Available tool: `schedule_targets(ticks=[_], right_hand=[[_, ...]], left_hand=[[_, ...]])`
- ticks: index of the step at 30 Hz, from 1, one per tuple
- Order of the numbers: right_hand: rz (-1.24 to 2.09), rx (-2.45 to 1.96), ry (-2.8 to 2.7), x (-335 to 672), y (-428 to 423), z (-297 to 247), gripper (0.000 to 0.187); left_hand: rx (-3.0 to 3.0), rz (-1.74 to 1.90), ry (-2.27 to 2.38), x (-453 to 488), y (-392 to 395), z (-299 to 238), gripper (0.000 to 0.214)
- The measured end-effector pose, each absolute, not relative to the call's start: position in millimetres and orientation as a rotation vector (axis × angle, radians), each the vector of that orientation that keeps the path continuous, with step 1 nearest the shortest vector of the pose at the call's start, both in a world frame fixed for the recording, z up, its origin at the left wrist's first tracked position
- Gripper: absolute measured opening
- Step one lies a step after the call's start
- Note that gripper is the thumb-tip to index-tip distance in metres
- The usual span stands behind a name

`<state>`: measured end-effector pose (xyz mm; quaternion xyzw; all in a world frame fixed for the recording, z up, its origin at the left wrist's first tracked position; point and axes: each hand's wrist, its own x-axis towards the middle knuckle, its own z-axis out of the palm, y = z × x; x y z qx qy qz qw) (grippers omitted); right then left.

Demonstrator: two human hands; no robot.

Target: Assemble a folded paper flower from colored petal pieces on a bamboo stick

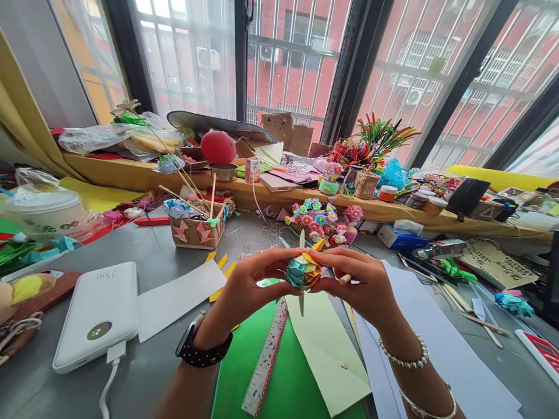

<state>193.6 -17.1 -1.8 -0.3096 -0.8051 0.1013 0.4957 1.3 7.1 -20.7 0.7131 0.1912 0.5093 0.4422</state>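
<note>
Both of my hands hold a folded paper flower with blue, orange and yellow pointed petals, raised over the desk. My left hand pinches its blue side between thumb and fingers. On the orange side, my right hand grips with thumb and fingertips, and the end of a thin wooden stick shows among its fingers. Pale pointed tips stick out above and below the flower. Beneath lie a pale green paper sheet, a patterned ruler and a green mat.
A white power bank with a cable lies at left, beside a white paper strip. Behind stand a decorated box with sticks and a bunch of small flowers. White sheets and a plastic bottle lie at right.
</note>
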Motion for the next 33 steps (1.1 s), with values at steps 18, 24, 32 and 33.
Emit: schedule_targets(ticks=[18,24,32,33], right_hand=[[0.175,-0.718,-1.917,190.7,-20.8,1.0,0.042],[0.163,-0.724,-1.908,190.1,-21.9,2.0,0.039],[0.173,-0.755,-1.915,190.1,-22.7,2.0,0.038],[0.169,-0.755,-1.916,190.1,-22.7,2.0,0.038]], left_hand=[[1.746,1.304,0.47,2.9,5.7,-18.7,0.045],[1.758,1.312,0.482,4.1,6.0,-18.1,0.044],[1.716,1.315,0.53,5.5,2.4,-14.2,0.039],[1.714,1.311,0.535,5.6,2.5,-14.1,0.039]])
